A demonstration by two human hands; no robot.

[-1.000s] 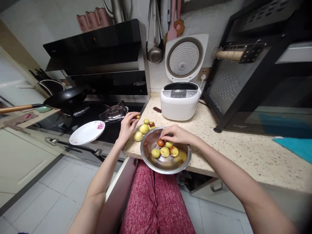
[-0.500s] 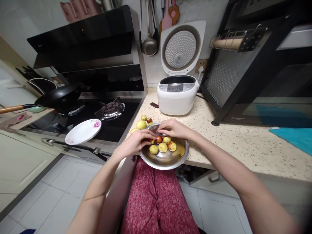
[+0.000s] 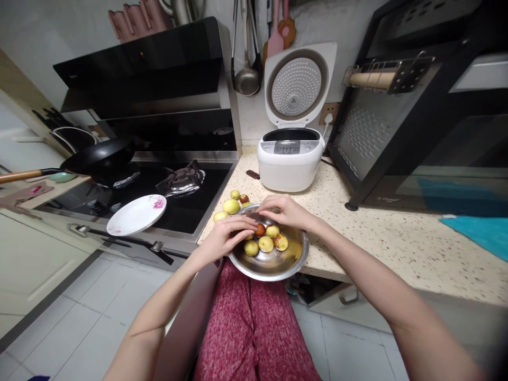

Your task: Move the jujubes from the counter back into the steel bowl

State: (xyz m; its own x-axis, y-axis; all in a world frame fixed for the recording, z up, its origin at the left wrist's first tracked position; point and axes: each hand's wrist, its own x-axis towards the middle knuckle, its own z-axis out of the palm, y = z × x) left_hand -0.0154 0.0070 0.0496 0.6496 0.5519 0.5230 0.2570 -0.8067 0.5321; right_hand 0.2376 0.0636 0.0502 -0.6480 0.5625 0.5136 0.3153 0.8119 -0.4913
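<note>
A steel bowl [image 3: 293,262] sits at the counter's front edge, holding several small yellow-green and reddish fruits [image 3: 265,243]. My left hand [image 3: 228,235] reaches over the bowl's left rim, fingers bent down toward a brown-red fruit [image 3: 260,229]; what they hold, if anything, is hidden. My right hand [image 3: 283,210] rests over the bowl's far rim, fingers curled downward near the fruits. More fruits [image 3: 230,206] lie on the speckled counter just left of the bowl.
A white rice cooker [image 3: 289,159] stands open behind the bowl. A black stove [image 3: 159,196] to the left carries a white flowered plate [image 3: 135,214], a wok [image 3: 99,157] and crumpled foil. A black rack [image 3: 397,121] fills the right; a teal cloth [image 3: 476,233] lies far right.
My left hand came from the loose fruits on the counter, where it pinched a small red one, into the bowl's left side. My right hand stayed at the bowl's far rim.
</note>
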